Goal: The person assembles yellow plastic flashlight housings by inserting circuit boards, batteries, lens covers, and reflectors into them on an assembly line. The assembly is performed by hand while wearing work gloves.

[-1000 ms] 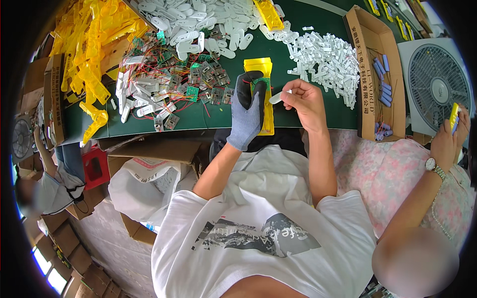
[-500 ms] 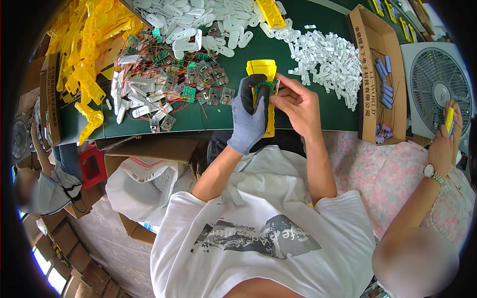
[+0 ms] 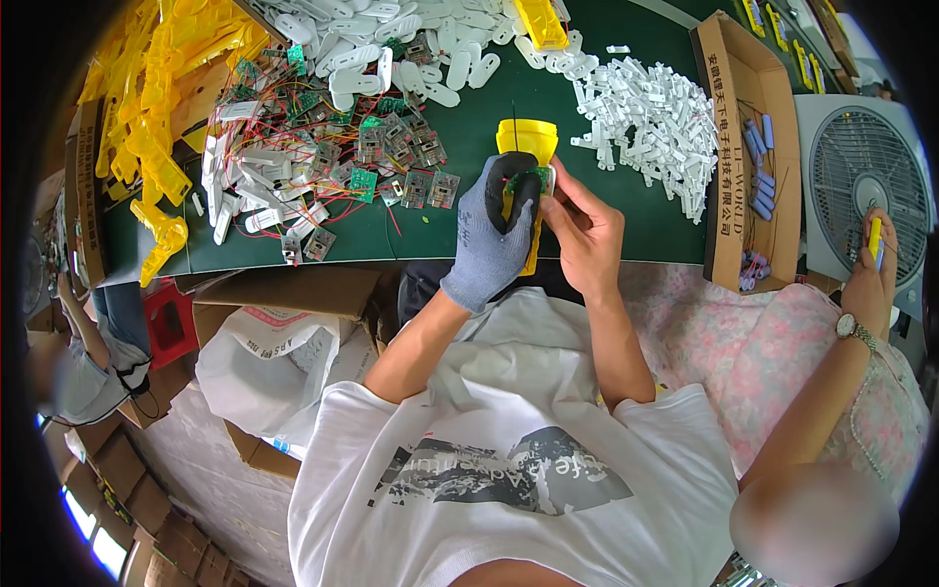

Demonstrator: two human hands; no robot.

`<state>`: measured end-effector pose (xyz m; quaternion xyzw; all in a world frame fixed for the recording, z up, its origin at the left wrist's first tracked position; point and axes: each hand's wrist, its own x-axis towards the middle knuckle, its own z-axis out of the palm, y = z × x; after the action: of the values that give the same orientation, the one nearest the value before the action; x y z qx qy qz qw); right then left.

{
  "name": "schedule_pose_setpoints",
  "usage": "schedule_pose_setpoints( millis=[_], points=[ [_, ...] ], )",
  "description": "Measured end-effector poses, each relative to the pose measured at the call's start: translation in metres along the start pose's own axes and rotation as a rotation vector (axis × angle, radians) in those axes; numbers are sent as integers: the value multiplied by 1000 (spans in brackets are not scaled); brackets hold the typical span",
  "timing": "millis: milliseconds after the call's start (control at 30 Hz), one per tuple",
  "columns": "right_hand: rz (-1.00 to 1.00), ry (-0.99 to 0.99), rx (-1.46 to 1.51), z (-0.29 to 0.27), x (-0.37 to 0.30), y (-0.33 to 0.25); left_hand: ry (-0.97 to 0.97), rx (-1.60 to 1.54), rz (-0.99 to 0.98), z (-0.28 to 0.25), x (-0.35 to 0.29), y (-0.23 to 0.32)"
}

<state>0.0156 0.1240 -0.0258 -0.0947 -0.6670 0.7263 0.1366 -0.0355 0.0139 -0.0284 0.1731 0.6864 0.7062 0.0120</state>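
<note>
My left hand (image 3: 489, 230), in a blue-grey glove with black fingers, grips a yellow plastic housing (image 3: 526, 134) above the table's front edge. A small green circuit board (image 3: 533, 180) shows inside the housing, partly covered by the gloved fingers. Above the housing's wide end a thin dark wire (image 3: 514, 115) sticks up. Bare and closed, my right hand (image 3: 590, 238) pinches the housing's right side beside the board. A small pale piece (image 3: 548, 182) shows at its fingertips; its kind is too small to tell.
Wired circuit boards (image 3: 362, 147) lie piled left of my hands, beyond yellow housings (image 3: 161, 147). White oval covers (image 3: 372, 59) and small white parts (image 3: 650, 127) cover the back. Right stand a cardboard box (image 3: 719, 147) with purple cells and a fan (image 3: 866, 186), near a co-worker's hand (image 3: 866, 284).
The housing has shifted slightly right and tilted, with both hands still on it. The thin wire now stands up above it. The co-worker's hand has moved a little on the right.
</note>
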Motion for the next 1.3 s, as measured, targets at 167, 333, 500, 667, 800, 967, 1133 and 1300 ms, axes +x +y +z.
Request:
schedule_pose_setpoints(
  millis=[167,333,500,667,800,967,1133,1300],
  points=[
    [-40,31,50,6,-4,0,7,-56,7,-3,-1,3],
    [-209,65,-334,8,-5,-8,-73,35,-16,-6,0,10],
    [-289,-22,-545,11,-6,-21,-3,65,76,-2,-1,3],
    [-63,-140,-343,5,-8,-35,42,26,16,2,1,5],
    [-162,-238,-445,3,-1,-43,173,-313,-79,13,1,36],
    [-160,-238,-816,9,16,-83,-143,-1022,-524,10,-11,8],
    [-202,-412,-762,-6,66,-96,-248,-846,-439,-51,-25,53],
    [-303,183,-1197,-48,179,-78,562,199,65,-186,-8,81]
  ],
)
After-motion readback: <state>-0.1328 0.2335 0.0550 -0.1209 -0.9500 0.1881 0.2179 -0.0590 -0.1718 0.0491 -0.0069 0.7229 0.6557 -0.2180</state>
